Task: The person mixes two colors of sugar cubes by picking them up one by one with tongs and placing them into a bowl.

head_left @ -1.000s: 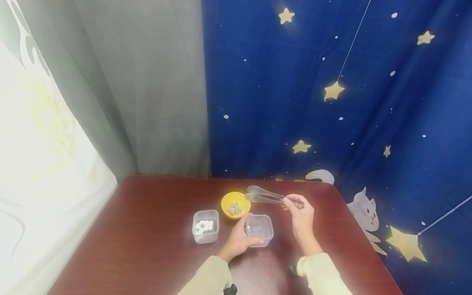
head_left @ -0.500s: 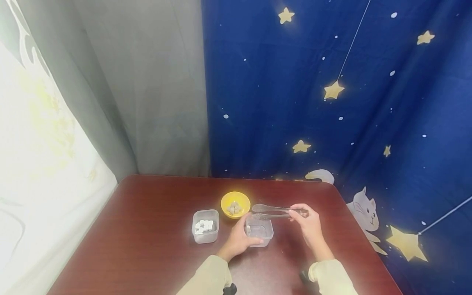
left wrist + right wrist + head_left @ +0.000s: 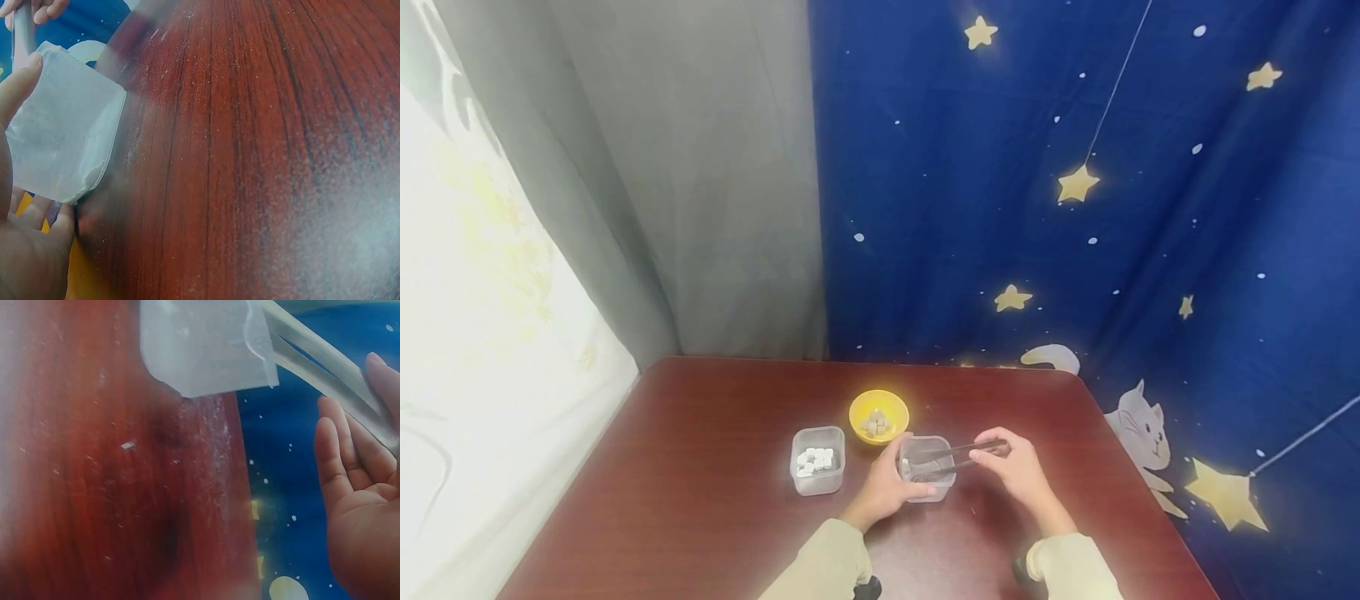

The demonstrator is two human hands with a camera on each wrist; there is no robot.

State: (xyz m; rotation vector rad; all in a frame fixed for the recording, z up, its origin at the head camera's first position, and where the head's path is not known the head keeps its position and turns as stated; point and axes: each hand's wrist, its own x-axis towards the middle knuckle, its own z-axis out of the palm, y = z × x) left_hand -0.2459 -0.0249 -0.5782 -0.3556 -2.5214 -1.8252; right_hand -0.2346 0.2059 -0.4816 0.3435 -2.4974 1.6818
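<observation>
My left hand point(image 3: 882, 492) grips a small clear plastic tub point(image 3: 945, 492) from its left side, thumb along the near wall and fingers at the far side. A small white bit point(image 3: 906, 464) shows inside by the left wall. My right hand point(image 3: 1019, 477) holds metal tongs point(image 3: 355, 395) by the joined end, between thumb and fingers. The tong arms reach over the tub's right rim, their ends down inside it and spread apart. In the right wrist view the tub's wall hides those ends.
Behind the tub stands a yellow bowl point(image 3: 856, 417) with several greyish-beige cubes point(image 3: 876, 423). To the left, another clear tub point(image 3: 817, 489) holds several white cubes point(image 3: 815, 461). All stand on a dark red wooden table point(image 3: 715, 467), with curtains behind it.
The tongs have come from beside the yellow bowl, toward me and down into the tub, their arms still apart. My right hand came nearer and lower. The left hand and tub stayed put.
</observation>
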